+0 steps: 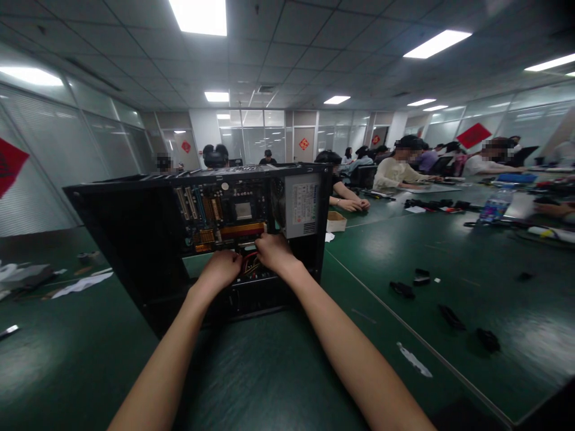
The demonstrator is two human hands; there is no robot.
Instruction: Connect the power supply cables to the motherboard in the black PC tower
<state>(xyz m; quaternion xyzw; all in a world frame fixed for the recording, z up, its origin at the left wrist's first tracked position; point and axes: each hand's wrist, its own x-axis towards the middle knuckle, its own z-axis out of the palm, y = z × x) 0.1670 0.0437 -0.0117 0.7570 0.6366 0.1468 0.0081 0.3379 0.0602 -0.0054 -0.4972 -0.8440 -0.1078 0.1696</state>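
An open black computer case (130, 239) stands in front of me on the green table. Inside it a motherboard (243, 209) is mounted, with the power supply (302, 205) at the upper right. My left hand (221, 267) is at the lower edge of the board, its fingers curled together. To its right my right hand (275, 250) reaches in just under the memory slots (241, 230), fingers closed. Red and yellow cables (250, 263) run between the two hands. Whatever the fingertips pinch is hidden.
On the green table (395, 251) to the right lie black parts (451, 317), a torn white scrap (413, 359) and a small box (336, 221). A bottle (496, 203) stands farther right. White paper (83, 284) lies to the left. Several people sit around the tables beyond.
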